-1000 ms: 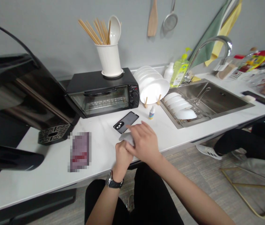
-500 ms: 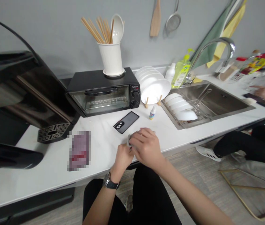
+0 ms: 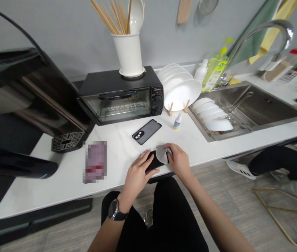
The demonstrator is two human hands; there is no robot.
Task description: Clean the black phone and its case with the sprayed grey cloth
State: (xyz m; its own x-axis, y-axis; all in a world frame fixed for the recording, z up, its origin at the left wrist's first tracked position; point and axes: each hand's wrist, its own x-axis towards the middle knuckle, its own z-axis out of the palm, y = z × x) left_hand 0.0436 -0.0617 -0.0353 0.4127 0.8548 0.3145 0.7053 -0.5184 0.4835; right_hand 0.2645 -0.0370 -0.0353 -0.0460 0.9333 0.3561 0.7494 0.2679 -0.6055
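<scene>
A black smartphone lies flat on the counter by its front edge. My left hand, with a watch on its wrist, holds the phone's left end, thumb along the near side and fingers at the far side. My right hand pinches a crumpled grey cloth and presses it on the right part of the phone, hiding that end. Just beyond the hands is a dark-edged phone case with a camera cutout. A small spray bottle with a white cap stands to its right.
A purple pixelated item lies on the left, by a black machine with a drip tray. Behind are a toaster oven, racked white plates and a sink with bowls. A person's shoe shows at right.
My hands have parted from a clasp above the counter. The phone now shows between them, with the cloth against it. The view has shifted, and the other person's hands have left it.
</scene>
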